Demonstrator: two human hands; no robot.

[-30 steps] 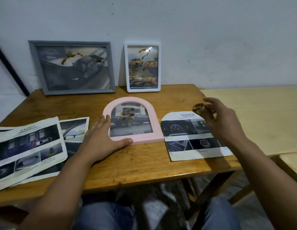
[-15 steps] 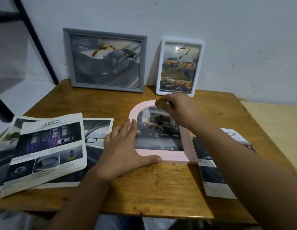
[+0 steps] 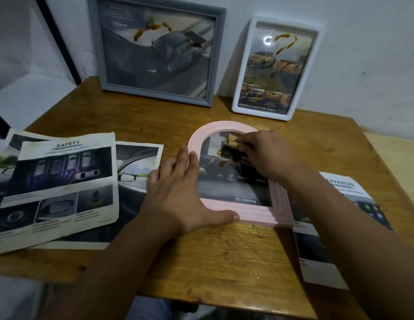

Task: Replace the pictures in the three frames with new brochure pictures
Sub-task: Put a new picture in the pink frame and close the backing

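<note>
Since half a second ago, the right hand (image 3: 266,155) has been carried down from the arched top of the pink frame (image 3: 259,219) onto its glass, where a small crumpled brownish wad (image 3: 233,140) is pinched between curled fingers and pressed against the upper part of the picture; what the wad is made of cannot be told. One second ago that hand was held in the air over the brochure at the right, with the same small object in it. The left hand (image 3: 178,195) has hardly been shifted: it is laid flat and wide on the frame's left edge, fingers straight along the rim and thumb stretched along the bottom edge. The camera has been brought nearer and lower, so the frames now fill more of the view.

The pink frame is laid flat at the centre of the wooden table (image 3: 224,255), with a dark truck picture marked TOYOTA inside and brownish smears on the glass near the wad. At the upper centre, the grey frame (image 3: 99,54) is leaned against the wall, and the white frame (image 3: 241,65) is leaned just right of it; brownish smears are seen on both glasses. At the left of the picture, the SAFETY brochure sheet (image 3: 60,188) is laid over a second sheet (image 3: 136,167), which is touched by the left hand's outer fingers. At the right, the ADVANCED brochure (image 3: 340,227) is partly covered by the right forearm and is tucked beside the pink frame's right edge.
</note>
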